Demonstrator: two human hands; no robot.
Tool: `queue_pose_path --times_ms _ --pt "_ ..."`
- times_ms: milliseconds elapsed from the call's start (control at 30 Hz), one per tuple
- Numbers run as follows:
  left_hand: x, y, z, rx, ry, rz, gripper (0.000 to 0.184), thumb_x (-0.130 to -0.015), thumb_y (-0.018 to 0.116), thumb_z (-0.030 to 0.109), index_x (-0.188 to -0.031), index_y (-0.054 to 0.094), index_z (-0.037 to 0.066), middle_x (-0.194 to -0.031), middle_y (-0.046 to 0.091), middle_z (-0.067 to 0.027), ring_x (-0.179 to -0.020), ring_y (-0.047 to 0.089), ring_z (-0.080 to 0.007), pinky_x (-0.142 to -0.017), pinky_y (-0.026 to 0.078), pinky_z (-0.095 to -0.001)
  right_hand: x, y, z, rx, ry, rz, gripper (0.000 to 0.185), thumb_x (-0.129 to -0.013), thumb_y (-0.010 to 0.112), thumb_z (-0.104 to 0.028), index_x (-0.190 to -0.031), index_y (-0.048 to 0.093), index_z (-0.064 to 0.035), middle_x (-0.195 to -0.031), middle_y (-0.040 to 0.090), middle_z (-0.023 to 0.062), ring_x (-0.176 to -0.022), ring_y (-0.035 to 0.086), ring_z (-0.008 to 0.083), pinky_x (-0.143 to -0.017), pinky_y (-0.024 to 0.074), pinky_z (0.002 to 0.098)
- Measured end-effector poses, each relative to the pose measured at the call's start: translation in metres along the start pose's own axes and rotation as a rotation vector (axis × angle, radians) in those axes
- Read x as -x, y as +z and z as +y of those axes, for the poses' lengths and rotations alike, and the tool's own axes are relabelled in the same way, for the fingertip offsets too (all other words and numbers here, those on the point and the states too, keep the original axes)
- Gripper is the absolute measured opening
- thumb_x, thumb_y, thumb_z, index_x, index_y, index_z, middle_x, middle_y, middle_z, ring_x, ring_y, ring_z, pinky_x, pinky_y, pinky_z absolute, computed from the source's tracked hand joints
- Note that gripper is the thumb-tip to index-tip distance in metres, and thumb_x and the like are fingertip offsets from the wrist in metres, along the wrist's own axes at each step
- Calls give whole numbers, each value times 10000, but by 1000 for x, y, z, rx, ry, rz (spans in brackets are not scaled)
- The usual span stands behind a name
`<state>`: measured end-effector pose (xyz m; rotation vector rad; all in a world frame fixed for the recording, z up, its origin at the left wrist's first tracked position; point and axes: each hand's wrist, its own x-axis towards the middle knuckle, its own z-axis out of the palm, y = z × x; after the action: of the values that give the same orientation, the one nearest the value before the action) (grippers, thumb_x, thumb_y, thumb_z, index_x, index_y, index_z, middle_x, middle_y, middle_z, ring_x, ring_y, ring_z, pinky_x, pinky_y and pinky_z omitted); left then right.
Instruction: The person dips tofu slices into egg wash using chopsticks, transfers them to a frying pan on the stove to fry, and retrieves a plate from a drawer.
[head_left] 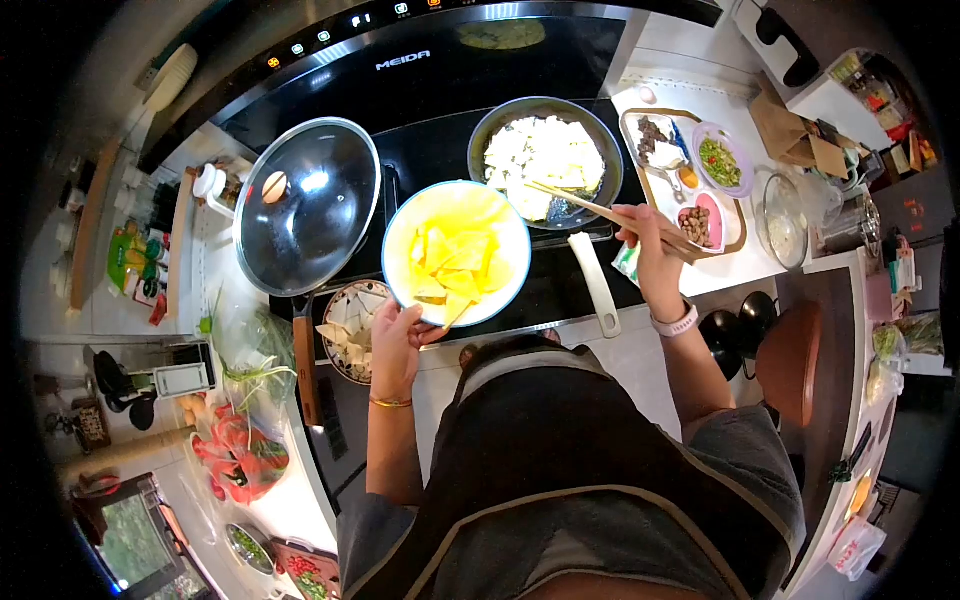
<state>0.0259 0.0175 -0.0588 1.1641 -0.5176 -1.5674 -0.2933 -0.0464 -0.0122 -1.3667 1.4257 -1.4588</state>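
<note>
My left hand (398, 338) grips the near rim of a white bowl (395, 205) with a thin blue edge. Flat yellow pieces (455, 262) lie inside it. The bowl is held over the stove, beside a dark frying pan (482, 130). In my right hand (650, 245) are wooden chopsticks (585, 204), their tips over the pan at the edge of the pale chunks (550, 155) in it. The pan's cream handle (597, 285) points toward me. A second pan under a glass lid (310, 215) stands at the left.
A patterned bowl (350, 372) of pale pieces sits at the stove's front left. On the right, a tray (630, 140) holds small dishes, with a glass bowl (783, 222) beyond. Bagged red produce (240, 455) and a cutting board (305, 568) lie lower left.
</note>
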Motion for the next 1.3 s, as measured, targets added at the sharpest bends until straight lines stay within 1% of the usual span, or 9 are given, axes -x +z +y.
queue_pose_path --times_ms 67,133,333,400,567,733,933,1100,1300 --pt "-2 5 0 -16 0 -17 320 -862 467 32 -1169 454 -59 -1026 614 -178 -809 668 -226 -644 599 -303 4 -3 -18 7 19 -66 247 -931 525 -187 -914 683 3 -689 579 27 -586 484 83 -525 396 218" --pt "-3 17 3 -2 -5 -48 328 -862 463 30 -1179 449 -52 -1040 608 -180 -817 666 -227 -639 597 -305 9 -6 -23 -3 -121 -394 205 -897 578 -185 -914 692 -16 -724 582 49 -593 487 97 -537 390 218" --pt "-14 26 4 8 -18 -116 312 -853 466 29 -1159 460 -32 -1039 616 -169 -804 669 -220 -623 595 -305 4 -19 -37 163 -169 -565 189 -878 593 -170 -887 703 -16 -715 541 70 -662 499 136 -576 403 255" --pt "-12 32 9 -17 -25 -104 307 -852 464 29 -1153 462 -32 -1033 621 -166 -800 671 -217 -625 595 -302 2 -26 -45 34 -71 -407 203 -883 579 -161 -880 697 4 -726 544 79 -681 502 140 -592 403 255" --pt "-9 47 14 11 10 -107 292 -867 442 19 -1149 457 -58 -1053 617 -184 -843 671 -218 -664 591 -303 13 -36 -69 291 -284 -523 181 -864 586 -128 -916 695 7 -777 547 91 -693 520 173 -597 417 276" --pt "-10 66 8 39 83 -28 345 -853 462 36 -1183 440 -64 -1049 618 -183 -846 670 -226 -661 598 -310 18 -33 -67 358 -387 -379 153 -851 607 -94 -912 676 28 -774 534 100 -685 521 169 -590 413 268" --pt "-21 78 -4 97 141 -9 339 -862 453 39 -1185 433 -63 -1049 616 -182 -870 665 -231 -688 590 -314 15 -27 -52 230 -154 -223 170 -886 563 -76 -950 664 46 -770 564 98 -629 508 160 -561 397 243" --pt "-28 85 -9 74 127 17 353 -853 464 44 -1190 432 -59 -1055 611 -177 -880 658 -240 -702 587 -313 13 -23 -45 363 -380 -124 177 -903 540 -77 -933 668 41 -689 597 96 -588 546 141 -526 410 253" --pt "-37 79 -17 89 92 81 301 -872 451 45 -1161 453 -37 -1050 618 -166 -854 662 -228 -697 573 -323 0 -29 -5 299 -217 54 234 -921 531 -143 -902 679 37 -663 607 87 -576 543 116 -525 418 245"
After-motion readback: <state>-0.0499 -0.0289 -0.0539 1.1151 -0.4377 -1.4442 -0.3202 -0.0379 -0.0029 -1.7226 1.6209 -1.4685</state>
